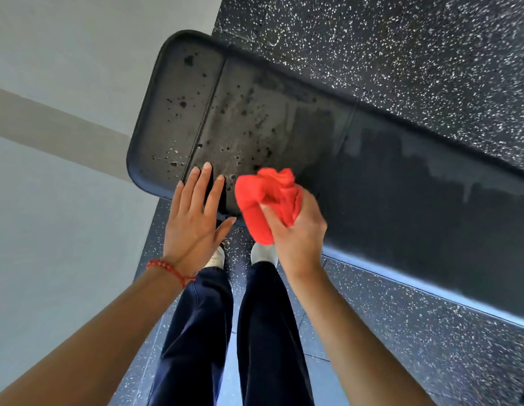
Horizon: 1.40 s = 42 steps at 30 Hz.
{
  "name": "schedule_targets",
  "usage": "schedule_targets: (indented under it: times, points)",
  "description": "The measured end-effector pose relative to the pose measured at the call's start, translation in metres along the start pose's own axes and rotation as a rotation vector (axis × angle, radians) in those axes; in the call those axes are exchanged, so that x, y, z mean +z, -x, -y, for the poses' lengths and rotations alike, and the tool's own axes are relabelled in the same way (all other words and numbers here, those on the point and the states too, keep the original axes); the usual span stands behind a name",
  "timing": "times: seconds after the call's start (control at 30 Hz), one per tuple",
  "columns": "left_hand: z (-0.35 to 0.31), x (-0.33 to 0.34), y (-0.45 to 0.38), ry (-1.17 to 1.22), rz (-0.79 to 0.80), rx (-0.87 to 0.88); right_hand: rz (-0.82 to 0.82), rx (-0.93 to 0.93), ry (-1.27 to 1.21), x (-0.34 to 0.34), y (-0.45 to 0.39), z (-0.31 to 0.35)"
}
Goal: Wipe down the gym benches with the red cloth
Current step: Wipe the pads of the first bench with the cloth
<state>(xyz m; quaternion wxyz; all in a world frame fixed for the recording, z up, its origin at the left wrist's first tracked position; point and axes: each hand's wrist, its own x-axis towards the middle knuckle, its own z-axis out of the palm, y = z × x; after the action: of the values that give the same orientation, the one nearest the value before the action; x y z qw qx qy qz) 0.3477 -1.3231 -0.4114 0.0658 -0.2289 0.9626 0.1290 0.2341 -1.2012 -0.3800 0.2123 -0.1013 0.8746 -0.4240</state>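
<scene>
A long black padded gym bench (372, 159) runs from the upper left to the right edge. Its left end carries dark droplets and a dull wet film; the right stretch looks darker and smeared. My right hand (296, 232) grips a bunched red cloth (269, 197) over the bench's near edge. My left hand (196, 215) hovers with fingers spread, fingertips over the near edge by the seam, holding nothing. A red bead bracelet circles the left wrist.
A pale grey wall (64, 142) with a beige stripe rises to the left, close to the bench's end. Black speckled rubber flooring (416, 54) surrounds the bench. My legs in dark trousers and white shoes (263, 253) stand against the near edge.
</scene>
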Motion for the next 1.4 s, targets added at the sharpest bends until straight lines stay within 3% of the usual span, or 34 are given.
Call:
schedule_targets:
  times: [0.27, 0.5, 0.7, 0.8, 0.9, 1.2, 1.4]
  points:
    - [0.002, -0.004, -0.001, 0.008, 0.001, -0.011, -0.010, 0.022, -0.012, 0.007, -0.033, 0.016]
    - [0.017, -0.015, -0.012, 0.050, -0.048, 0.021, -0.185, 0.010, 0.020, 0.027, -0.105, 0.048]
    - [0.062, -0.032, -0.035, 0.111, -0.069, -0.016, -0.181, 0.036, 0.026, 0.034, -0.072, 0.045]
    - [0.087, -0.037, -0.040, 0.096, -0.034, 0.028, -0.089, 0.063, 0.017, 0.044, -0.028, 0.041]
    - [0.103, -0.037, -0.036, 0.082, 0.022, 0.092, -0.105, 0.075, 0.014, 0.053, 0.000, 0.041]
    - [0.116, -0.030, -0.034, 0.114, 0.021, 0.177, -0.137, 0.052, 0.059, 0.055, -0.019, 0.048]
    - [0.118, -0.028, -0.033, 0.109, 0.024, 0.178, -0.319, 0.016, 0.036, 0.069, -0.083, 0.074]
